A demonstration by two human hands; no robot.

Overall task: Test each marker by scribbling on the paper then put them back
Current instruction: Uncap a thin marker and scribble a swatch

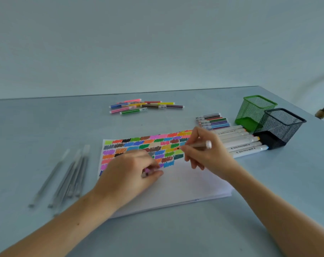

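Note:
A white paper pad (177, 184) lies on the table, its upper part filled with rows of coloured scribbles (148, 145). My right hand (203, 151) grips a white marker (198, 145) with its tip touching the paper near the scribbles' right edge. My left hand (131, 171) rests on the pad and holds a small pinkish cap (146, 171) in curled fingers. A row of white markers (241, 140) lies to the right of the pad. Thin coloured markers (212, 121) lie just behind that row.
A green mesh cup (255, 112) and a black mesh cup (279, 127) stand at the right, both tilted or lying. Several coloured pens (144, 106) are scattered at the back. Several grey pens (68, 177) lie left of the pad. The table's far edge (120, 94) meets a wall.

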